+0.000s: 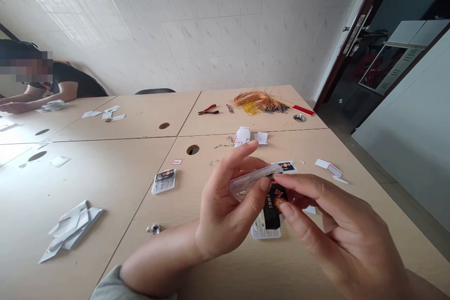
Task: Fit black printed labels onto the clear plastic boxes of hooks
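My left hand (232, 201) is wrapped round a clear plastic case (250, 179), its thumb pressed on the near side. A black printed label (276, 204) with an orange burst design hangs at the case's right end. My right hand (337, 225) pinches that label between thumb and forefinger; whether it is stuck along its whole top edge, I cannot tell. Below, partly hidden by the label, another clear compartment box (266, 233) lies on the table. Behind my hands lies a flat piece with a black printed label (286, 166).
A labelled clear case (164, 181) and a small shiny metal piece (153, 229) lie left. White packets (72, 229) are stacked farther left. Red-handled pliers (208, 110), copper-coloured strands (258, 99) and white cards (242, 136) lie beyond. A person (66, 79) sits at far left.
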A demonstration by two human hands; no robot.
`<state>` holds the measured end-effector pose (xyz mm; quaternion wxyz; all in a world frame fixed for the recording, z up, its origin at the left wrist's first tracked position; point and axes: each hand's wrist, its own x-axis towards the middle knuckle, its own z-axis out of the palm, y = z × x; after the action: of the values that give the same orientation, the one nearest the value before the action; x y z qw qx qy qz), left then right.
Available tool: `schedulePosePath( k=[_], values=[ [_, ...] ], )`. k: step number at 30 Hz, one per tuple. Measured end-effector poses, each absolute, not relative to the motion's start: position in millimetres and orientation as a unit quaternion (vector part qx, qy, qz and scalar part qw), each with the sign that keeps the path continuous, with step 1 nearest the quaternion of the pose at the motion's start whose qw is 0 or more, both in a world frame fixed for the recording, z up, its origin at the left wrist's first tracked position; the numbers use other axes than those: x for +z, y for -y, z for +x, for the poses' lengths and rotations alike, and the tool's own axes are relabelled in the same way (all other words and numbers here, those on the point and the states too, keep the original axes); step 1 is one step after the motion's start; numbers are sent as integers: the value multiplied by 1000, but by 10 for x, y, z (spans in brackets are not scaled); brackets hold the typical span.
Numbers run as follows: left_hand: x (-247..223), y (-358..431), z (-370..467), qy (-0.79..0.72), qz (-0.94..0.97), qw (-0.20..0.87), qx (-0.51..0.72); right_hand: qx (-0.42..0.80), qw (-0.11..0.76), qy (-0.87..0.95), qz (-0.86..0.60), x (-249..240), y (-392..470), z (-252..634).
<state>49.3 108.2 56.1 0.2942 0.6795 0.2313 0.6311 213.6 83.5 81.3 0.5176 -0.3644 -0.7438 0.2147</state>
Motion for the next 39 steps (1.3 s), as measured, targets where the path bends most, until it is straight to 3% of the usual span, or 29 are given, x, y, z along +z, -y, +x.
schedulePosePath(
  k=[9,13,22,33,39],
  values=[
    [566,-1091,462,-252,693,252,627,235,509,730,-391,826,-819,2176],
    [576,-1078,443,-266,679,282,624,230,506,732,-394,832,-801,2207],
    [600,-1069,420,-285,665,294,625,146,477,796,-342,801,-816,2185],
    [781,-1014,305,-305,622,503,516,98,467,818,-322,761,-831,2230],
    [786,-1001,303,-272,640,553,458,192,486,770,-365,849,-807,2291]
  ],
)
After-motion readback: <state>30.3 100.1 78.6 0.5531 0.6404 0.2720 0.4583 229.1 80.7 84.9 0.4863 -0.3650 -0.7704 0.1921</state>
